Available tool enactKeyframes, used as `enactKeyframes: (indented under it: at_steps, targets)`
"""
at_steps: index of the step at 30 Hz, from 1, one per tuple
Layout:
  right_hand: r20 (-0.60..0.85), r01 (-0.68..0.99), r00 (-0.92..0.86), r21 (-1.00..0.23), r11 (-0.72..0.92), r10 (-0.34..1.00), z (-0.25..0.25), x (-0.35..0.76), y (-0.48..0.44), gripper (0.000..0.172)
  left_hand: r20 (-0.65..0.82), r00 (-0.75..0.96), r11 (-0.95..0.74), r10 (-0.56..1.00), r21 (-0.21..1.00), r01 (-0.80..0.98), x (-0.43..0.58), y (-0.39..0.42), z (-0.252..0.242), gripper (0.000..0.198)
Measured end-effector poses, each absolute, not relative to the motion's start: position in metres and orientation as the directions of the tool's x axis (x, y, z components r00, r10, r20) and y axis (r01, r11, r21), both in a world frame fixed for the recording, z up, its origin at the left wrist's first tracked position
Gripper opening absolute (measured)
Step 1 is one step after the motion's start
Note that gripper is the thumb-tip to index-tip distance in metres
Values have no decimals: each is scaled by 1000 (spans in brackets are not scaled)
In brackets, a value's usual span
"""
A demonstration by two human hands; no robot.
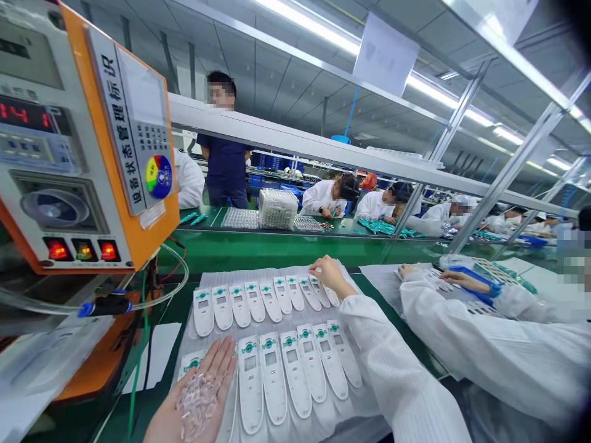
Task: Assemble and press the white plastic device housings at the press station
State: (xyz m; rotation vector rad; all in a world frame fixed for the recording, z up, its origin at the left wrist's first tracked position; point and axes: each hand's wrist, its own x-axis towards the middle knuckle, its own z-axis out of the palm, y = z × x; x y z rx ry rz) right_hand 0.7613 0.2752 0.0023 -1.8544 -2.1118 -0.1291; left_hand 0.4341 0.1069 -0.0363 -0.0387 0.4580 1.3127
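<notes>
My left hand (198, 394) is palm up with its fingers stretched out, carrying a heap of small clear plastic pieces (198, 400) in the palm. It is over the lower left of a sheet laid with white plastic housings (273, 375), long and rounded at one end, each with a rectangular window and a green mark at the top. My right hand (332, 277) reaches over the right end of the upper row of housings (253, 303). Its thumb and fingertips are pinched together. Anything between them is too small to make out.
An orange-sided machine (50, 129) with red digits and lit switches stands at the left, with tubing (184, 271) hanging near the sheet. At the right, a co-worker's sleeved arms (462, 326) work over another sheet. A metal shelf rail (295, 147) crosses above; more people sit beyond.
</notes>
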Motion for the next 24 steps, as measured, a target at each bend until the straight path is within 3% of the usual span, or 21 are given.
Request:
enactKeyframes:
  at_steps: [9,16,24]
  targets:
    - [205,997,16,-83,1,979,-45,796,301,24,-221,191,239,956,214,-947,415,119,-79,57]
    - [202,999,-4,-47,14,979,-53,803,306,26,-272,210,269,939,203,-941,419,120,-80,58]
    - [213,997,-72,9,72,974,-51,802,307,23,-210,240,285,948,219,-933,418,124,-94,58]
